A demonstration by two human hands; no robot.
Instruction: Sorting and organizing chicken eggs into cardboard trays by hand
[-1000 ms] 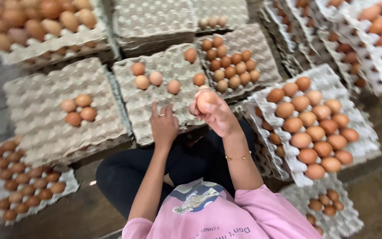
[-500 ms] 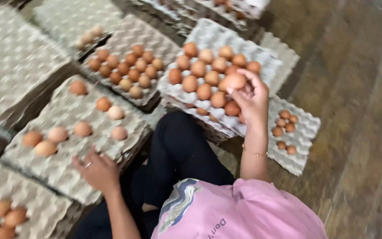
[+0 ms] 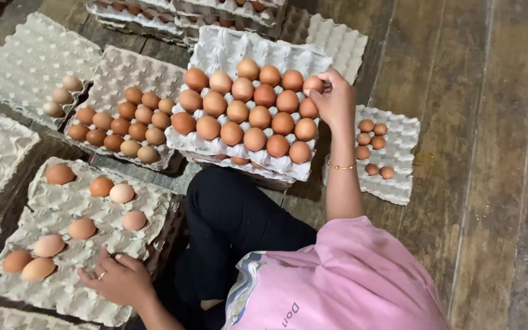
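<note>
Egg [image 3: 313, 84] in right hand [image 3: 336, 101] grip reaches nearly full tray [image 3: 227, 49]; left hand [image 3: 120, 280], released, rests on sparsely filled tray [image 3: 62, 293].

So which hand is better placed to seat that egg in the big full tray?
Right hand: it already holds the egg at the tray's far-right corner. The left hand rests on another tray.

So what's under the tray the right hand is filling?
Under the filled tray, more trays with eggs peek out at the near edge. How many layers cannot be seen. The right hand is at its corner.
</note>
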